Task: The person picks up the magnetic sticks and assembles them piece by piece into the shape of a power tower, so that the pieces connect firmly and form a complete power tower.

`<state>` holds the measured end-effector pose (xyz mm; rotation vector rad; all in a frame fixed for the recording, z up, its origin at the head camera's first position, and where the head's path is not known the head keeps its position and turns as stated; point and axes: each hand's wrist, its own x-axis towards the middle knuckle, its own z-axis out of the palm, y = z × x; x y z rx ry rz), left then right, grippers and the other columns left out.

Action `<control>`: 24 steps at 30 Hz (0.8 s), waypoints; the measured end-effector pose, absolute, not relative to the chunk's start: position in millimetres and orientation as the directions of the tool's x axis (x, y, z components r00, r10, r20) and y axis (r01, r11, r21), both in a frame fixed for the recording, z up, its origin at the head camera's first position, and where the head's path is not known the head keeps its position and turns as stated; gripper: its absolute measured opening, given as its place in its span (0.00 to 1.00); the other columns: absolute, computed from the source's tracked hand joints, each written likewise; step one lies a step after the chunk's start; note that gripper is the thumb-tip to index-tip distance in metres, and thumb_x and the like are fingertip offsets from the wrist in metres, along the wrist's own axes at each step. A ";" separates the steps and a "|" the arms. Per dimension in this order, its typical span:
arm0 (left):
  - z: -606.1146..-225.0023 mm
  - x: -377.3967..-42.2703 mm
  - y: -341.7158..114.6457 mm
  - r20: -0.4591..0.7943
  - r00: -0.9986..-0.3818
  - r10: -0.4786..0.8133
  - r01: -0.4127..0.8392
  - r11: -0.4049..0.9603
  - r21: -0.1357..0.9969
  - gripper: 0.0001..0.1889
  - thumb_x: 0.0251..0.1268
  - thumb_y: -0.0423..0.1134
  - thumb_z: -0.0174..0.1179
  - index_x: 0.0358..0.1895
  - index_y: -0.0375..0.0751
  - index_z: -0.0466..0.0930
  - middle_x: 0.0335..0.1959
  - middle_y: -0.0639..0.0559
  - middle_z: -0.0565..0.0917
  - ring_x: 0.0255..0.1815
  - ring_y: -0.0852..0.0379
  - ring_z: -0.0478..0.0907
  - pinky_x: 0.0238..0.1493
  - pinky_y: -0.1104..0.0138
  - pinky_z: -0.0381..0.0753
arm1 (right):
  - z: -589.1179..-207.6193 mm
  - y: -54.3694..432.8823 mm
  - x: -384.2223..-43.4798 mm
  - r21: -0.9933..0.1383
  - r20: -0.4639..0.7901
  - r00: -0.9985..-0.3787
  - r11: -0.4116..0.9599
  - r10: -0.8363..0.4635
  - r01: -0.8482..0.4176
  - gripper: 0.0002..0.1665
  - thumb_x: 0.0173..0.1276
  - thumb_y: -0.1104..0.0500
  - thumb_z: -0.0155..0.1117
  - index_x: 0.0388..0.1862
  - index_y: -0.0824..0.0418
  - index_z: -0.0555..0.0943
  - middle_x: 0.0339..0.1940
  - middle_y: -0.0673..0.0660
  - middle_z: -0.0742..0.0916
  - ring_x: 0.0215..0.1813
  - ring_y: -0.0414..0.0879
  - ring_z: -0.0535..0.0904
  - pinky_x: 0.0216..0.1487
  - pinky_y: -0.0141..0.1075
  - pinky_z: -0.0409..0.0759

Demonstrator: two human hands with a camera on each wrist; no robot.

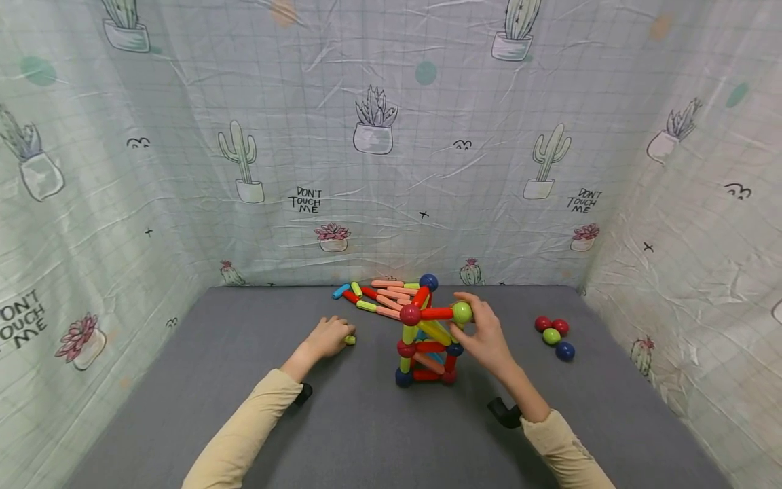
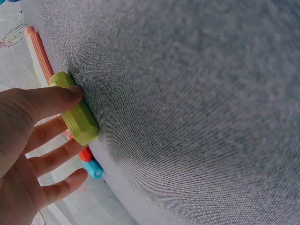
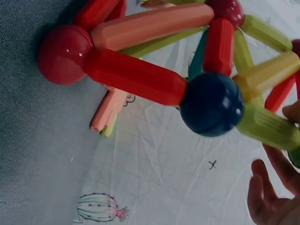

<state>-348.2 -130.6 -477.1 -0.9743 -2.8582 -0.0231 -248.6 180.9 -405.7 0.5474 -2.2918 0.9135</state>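
My left hand (image 1: 330,336) pinches a short light-green rod (image 2: 75,112) low over the grey tabletop, left of a tower of coloured rods and balls. Thumb and fingertips hold the rod in the left wrist view; the other fingers are spread. At the tower's upper right corner, my right hand (image 1: 485,336) holds a green ball (image 1: 462,312) between thumb and fingers. A red rod (image 1: 436,314) links that ball to a red ball (image 1: 410,314). Below it, a dark blue ball (image 3: 212,104) joins red, yellow and green rods. The right wrist view cuts off most of the right hand.
Loose pink rods (image 1: 391,302) and others in red, green and blue lie behind and left of the tower. On the right of the table, a blue ball (image 1: 565,351) sits near a green ball (image 1: 552,336) and two red ones. Cactus-print cloth (image 1: 391,190) surrounds the tabletop.
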 end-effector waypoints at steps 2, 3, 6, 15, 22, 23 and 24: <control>-476.9 -347.9 -130.8 0.114 -0.785 0.609 0.611 0.791 -0.016 0.07 0.53 0.33 0.60 0.36 0.44 0.79 0.35 0.46 0.80 0.40 0.45 0.74 0.43 0.47 0.70 | -407.1 177.6 -249.2 -0.439 0.687 -0.715 0.711 -0.128 -0.549 0.29 0.50 0.66 0.67 0.54 0.61 0.71 0.40 0.56 0.82 0.36 0.44 0.69 0.33 0.37 0.73; -476.7 -347.7 -130.7 0.112 -0.785 0.609 0.612 0.791 -0.013 0.07 0.53 0.33 0.60 0.36 0.44 0.80 0.35 0.46 0.80 0.40 0.45 0.74 0.43 0.46 0.70 | -407.9 176.0 -249.4 -0.422 0.700 -0.704 0.727 -0.120 -0.542 0.29 0.50 0.65 0.67 0.53 0.61 0.71 0.39 0.56 0.82 0.36 0.45 0.69 0.32 0.38 0.73; -476.8 -347.6 -130.7 0.110 -0.786 0.609 0.612 0.791 -0.007 0.07 0.53 0.32 0.60 0.37 0.45 0.80 0.35 0.46 0.80 0.40 0.45 0.75 0.43 0.46 0.71 | -410.1 172.5 -250.8 -0.374 0.736 -0.670 0.765 -0.099 -0.525 0.28 0.49 0.66 0.67 0.52 0.62 0.72 0.35 0.56 0.82 0.37 0.46 0.69 0.30 0.37 0.72; -477.1 -350.1 -130.8 0.110 -0.768 0.631 0.635 0.772 0.002 0.08 0.53 0.30 0.58 0.36 0.45 0.81 0.32 0.47 0.79 0.36 0.46 0.76 0.40 0.47 0.72 | -414.3 169.2 -253.1 -0.291 0.805 -0.586 0.798 -0.094 -0.528 0.26 0.46 0.69 0.66 0.48 0.63 0.74 0.31 0.57 0.82 0.33 0.47 0.67 0.27 0.35 0.68; -475.8 -349.5 -131.2 0.094 -0.776 0.623 0.627 0.779 0.007 0.09 0.55 0.30 0.58 0.38 0.45 0.81 0.34 0.47 0.80 0.38 0.47 0.76 0.42 0.48 0.73 | -415.1 168.3 -254.0 -0.288 0.815 -0.572 0.791 -0.093 -0.539 0.25 0.46 0.69 0.67 0.47 0.64 0.75 0.32 0.57 0.82 0.33 0.47 0.66 0.27 0.35 0.68; -475.8 -349.6 -131.4 0.098 -0.775 0.624 0.628 0.778 0.010 0.09 0.54 0.31 0.58 0.37 0.45 0.81 0.34 0.47 0.80 0.38 0.47 0.76 0.41 0.48 0.73 | -415.1 168.0 -254.0 -0.289 0.816 -0.570 0.790 -0.091 -0.540 0.25 0.46 0.69 0.67 0.47 0.64 0.75 0.33 0.58 0.82 0.33 0.47 0.66 0.28 0.35 0.68; -475.9 -349.6 -131.7 0.100 -0.775 0.624 0.628 0.778 0.010 0.09 0.55 0.31 0.58 0.37 0.46 0.81 0.34 0.47 0.80 0.38 0.47 0.76 0.41 0.48 0.73 | -415.1 167.9 -254.0 -0.290 0.819 -0.567 0.789 -0.089 -0.542 0.25 0.46 0.69 0.67 0.47 0.64 0.75 0.33 0.58 0.82 0.33 0.47 0.66 0.28 0.35 0.68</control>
